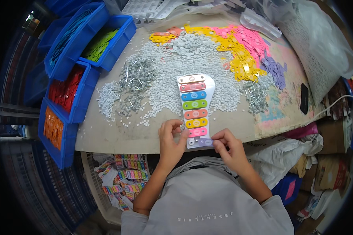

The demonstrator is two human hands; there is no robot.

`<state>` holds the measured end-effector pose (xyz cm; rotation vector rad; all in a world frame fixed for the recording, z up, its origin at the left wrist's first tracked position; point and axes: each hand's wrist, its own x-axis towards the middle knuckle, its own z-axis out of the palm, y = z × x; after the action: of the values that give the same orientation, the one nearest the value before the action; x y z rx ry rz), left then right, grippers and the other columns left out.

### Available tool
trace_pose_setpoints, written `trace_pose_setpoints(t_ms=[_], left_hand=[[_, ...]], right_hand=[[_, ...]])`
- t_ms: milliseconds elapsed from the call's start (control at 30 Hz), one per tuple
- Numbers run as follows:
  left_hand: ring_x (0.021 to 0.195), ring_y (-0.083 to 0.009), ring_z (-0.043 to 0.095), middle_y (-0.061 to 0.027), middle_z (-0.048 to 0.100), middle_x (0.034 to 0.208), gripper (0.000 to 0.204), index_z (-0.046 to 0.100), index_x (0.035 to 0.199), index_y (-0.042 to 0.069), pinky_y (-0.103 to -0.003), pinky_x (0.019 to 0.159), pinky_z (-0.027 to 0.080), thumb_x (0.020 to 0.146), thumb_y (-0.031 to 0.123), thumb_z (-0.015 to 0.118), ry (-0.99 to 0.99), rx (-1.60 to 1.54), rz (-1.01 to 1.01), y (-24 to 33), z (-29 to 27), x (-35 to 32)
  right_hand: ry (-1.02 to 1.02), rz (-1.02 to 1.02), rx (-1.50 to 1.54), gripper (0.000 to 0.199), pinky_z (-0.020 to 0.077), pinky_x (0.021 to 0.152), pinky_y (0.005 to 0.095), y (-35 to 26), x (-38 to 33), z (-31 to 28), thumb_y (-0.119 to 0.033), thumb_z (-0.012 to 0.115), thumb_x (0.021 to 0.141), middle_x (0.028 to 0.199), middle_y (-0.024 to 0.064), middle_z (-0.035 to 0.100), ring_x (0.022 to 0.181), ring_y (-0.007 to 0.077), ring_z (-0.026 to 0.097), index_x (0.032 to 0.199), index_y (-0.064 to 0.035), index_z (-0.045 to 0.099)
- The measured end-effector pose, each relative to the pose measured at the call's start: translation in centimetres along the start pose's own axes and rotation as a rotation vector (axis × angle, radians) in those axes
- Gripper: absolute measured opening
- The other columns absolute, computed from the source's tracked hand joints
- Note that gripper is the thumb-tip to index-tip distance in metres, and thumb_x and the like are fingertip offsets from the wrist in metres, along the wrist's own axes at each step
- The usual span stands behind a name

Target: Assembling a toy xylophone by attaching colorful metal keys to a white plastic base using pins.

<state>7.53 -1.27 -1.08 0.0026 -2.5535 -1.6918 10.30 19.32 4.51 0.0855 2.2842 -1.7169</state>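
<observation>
A white toy xylophone board (pixel 210 87) lies on the table in front of me, carrying a column of coloured metal bars fixed with screws. At its near end, my right hand (pixel 229 150) pinches one end of a purple bar (pixel 206 142), which lies slanted across the board. A white washer (pixel 191 143) sits at the left of that end, beside a small metal piece. My left hand (pixel 172 141) is at the board's left edge, thumb by the pink bar (pixel 197 132). Its fingers are closed around something small and pale that I cannot make out.
White washers (pixel 168 90) cover the table's middle, with screws (pixel 135 78) left and more screws (pixel 256 96) right. Yellow bars (pixel 243 66), pink bars (pixel 252 45) and purple bars (pixel 273 70) lie beyond. Blue bins (pixel 75 107) line the left; a phone (pixel 304 98) lies right. A crate (pixel 92 172) of finished xylophones stands below.
</observation>
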Motion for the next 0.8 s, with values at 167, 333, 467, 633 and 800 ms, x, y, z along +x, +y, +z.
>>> trace_pose_setpoints(t_ms=[167,333,467,633,800], left_hand=[[0.087,-0.0212,0.049,-0.0044,0.052,0.091,0.041,0.056,0.117,0.005,-0.035,0.085,0.036,0.083,0.014,0.078,0.065,-0.048,-0.035,-0.7,-0.5,-2.3],[0.089,-0.0209,0.048,-0.0039,0.052,0.092,0.047,0.056,0.118,0.006,-0.035,0.087,0.037,0.080,0.017,0.081,-0.025,0.145,0.036,-0.3,-0.4,-2.7],[0.089,-0.0218,0.049,-0.0035,0.052,0.090,0.046,0.056,0.116,0.007,-0.038,0.087,0.034,0.079,0.017,0.080,-0.060,0.135,0.063,-0.1,-0.5,-2.1],[0.090,-0.0219,0.050,-0.0039,0.053,0.090,0.046,0.056,0.117,0.007,-0.038,0.087,0.034,0.079,0.017,0.080,-0.058,0.149,0.061,0.3,-1.1,-2.0],[0.085,-0.0240,0.056,-0.0038,0.056,0.086,0.037,0.059,0.114,0.008,-0.039,0.082,0.039,0.082,0.011,0.076,-0.028,0.052,0.213,-0.3,-3.4,-1.9]], right_hand=[[-0.044,-0.120,-0.221,0.010,0.0523,0.065,0.0352,-0.8,0.9,2.0,-0.009,0.061,0.096,0.084,0.0147,0.069,0.073,0.0283,0.070,0.104,-0.0023,0.058],[-0.044,-0.092,-0.286,0.012,0.0519,0.064,0.0383,-0.9,1.4,2.3,-0.010,0.063,0.095,0.083,0.0167,0.069,0.074,0.0329,0.069,0.101,-0.0029,0.056],[-0.001,0.006,-0.336,0.014,0.0449,0.054,0.0336,-0.4,1.7,1.8,-0.012,0.066,0.094,0.066,0.0107,0.062,0.057,0.0226,0.063,0.094,-0.0035,0.055],[-0.066,0.104,-0.067,0.021,0.0282,0.048,0.0244,2.8,2.6,0.3,-0.015,0.066,0.096,0.058,-0.0047,0.045,0.055,0.0020,0.036,0.084,-0.0048,0.052],[0.401,-0.159,-0.160,0.025,0.0297,0.049,0.0266,6.3,3.6,-1.1,-0.016,0.058,0.100,0.060,-0.0016,0.041,0.056,0.0051,0.036,0.079,-0.0040,0.052]])
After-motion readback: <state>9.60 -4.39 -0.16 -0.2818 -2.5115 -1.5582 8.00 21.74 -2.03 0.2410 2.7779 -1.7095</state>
